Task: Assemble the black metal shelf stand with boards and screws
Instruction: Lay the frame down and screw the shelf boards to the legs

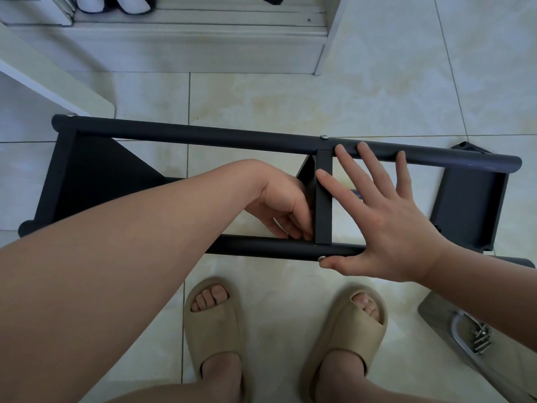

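The black metal shelf stand [203, 135] lies on its side on the tiled floor, two round tubes running left to right. A black middle board [324, 205] spans between the tubes. My left hand [283, 207] reaches inside the frame, its fingers curled against the left face of that board near the lower tube [261, 247]. My right hand [377, 216] lies flat and spread across the frame, fingertips on the upper tube, thumb touching a silver screw [321, 258] in the lower tube. Another screw head [324, 137] sits on the upper tube.
A grey plate with a metal handle and several loose screws [479, 341] lies at the lower right. My feet in beige slippers [215, 324] stand just below the frame. White furniture [174, 50] lines the top; a white board [58, 82] leans at the left.
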`<state>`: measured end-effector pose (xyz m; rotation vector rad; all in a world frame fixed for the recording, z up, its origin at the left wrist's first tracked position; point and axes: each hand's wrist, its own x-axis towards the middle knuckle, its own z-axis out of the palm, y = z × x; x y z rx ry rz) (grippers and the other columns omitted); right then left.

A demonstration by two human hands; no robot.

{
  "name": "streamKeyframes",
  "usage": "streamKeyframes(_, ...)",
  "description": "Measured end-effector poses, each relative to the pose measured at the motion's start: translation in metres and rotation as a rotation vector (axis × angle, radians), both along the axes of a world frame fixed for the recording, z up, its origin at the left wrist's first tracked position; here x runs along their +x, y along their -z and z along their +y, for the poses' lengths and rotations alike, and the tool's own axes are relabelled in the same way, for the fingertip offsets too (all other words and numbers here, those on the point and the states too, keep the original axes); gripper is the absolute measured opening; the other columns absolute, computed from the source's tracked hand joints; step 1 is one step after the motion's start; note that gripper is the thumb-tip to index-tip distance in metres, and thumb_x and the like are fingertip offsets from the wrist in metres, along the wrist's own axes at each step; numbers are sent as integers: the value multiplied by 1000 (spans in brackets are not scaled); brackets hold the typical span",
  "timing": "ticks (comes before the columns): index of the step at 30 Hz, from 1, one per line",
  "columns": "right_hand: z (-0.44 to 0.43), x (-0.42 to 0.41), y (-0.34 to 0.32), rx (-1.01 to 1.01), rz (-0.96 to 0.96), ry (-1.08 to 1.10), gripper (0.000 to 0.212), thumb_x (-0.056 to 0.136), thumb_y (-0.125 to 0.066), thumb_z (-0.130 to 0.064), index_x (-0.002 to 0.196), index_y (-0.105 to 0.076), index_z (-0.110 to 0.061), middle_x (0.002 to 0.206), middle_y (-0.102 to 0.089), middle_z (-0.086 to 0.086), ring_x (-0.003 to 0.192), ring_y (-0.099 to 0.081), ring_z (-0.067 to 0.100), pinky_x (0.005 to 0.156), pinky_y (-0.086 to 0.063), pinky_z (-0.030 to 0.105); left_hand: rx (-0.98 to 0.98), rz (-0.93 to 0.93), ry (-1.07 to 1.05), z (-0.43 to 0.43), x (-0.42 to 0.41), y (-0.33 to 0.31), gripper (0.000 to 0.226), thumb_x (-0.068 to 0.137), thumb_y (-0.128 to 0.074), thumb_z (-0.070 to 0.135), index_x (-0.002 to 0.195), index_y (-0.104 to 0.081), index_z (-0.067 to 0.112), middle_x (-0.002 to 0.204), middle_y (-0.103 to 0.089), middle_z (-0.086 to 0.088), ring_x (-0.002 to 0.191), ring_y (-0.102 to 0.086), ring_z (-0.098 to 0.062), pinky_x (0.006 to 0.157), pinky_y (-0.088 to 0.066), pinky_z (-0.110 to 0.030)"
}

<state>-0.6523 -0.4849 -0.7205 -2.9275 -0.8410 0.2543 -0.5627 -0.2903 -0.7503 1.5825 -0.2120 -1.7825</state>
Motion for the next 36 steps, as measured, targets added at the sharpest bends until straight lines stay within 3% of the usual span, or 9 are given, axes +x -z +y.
streamKeyframes(2, 0, 0, 0, -2, 1, -1, 114, 71, -46, -88, 160, -24, -21, 168, -10, 13, 155, -2, 39, 114, -3, 76, 1, 0, 0, 0, 0, 1, 15, 91, -65, 5, 95, -73, 17, 91, -73, 0, 85, -66, -13, 87, -53, -28)
streamKeyframes(8, -1, 0, 0, -2, 2, -4, 112, 73, -43, -90, 160, -24, -21, 168, -9, 13, 155, -1, 40, 114, -3, 76, -18, 28, -21, 1, 1, 1, 19, 90, -66, 4, 101, -72, 18, 103, -73, -1, 96, -67, -16, 101, -49, -36)
streamKeyframes(14, 0, 0, 0, -8, 7, -2, 113, 73, -44, -89, 160, -24, -21, 169, -8, 13, 155, 0, 39, 114, -3, 76, -25, 64, -26, 5, 2, 2, 33, 90, -66, 9, 123, -68, 10, 119, -72, -7, 112, -69, -22, 105, -49, -42)
streamKeyframes(21, 0, 0, 0, -10, 5, -2, 113, 72, -45, -89, 160, -25, -20, 168, -10, 13, 155, -1, 39, 114, -2, 76, -17, 45, -3, 0, -2, 2, 23, 91, -64, 7, 113, -70, 11, 109, -73, -6, 93, -70, -19, 104, -50, -41)
streamKeyframes(33, 0, 0, 2, 3, -8, -5, 113, 72, -45, -89, 160, -24, -21, 168, -10, 13, 155, -2, 40, 114, -3, 76, -26, 40, -41, 0, -2, 3, 19, 91, -62, 0, 92, -72, 16, 92, -70, -1, 79, -64, -13, 94, -50, -33)
streamKeyframes(36, 0, 0, 1, 5, -7, -5, 113, 73, -44, -89, 160, -25, -21, 168, -10, 13, 155, -2, 40, 114, -3, 76, -27, 46, -48, 1, -1, 1, 21, 90, -63, 0, 88, -73, 17, 92, -71, -1, 85, -64, -15, 97, -49, -34)
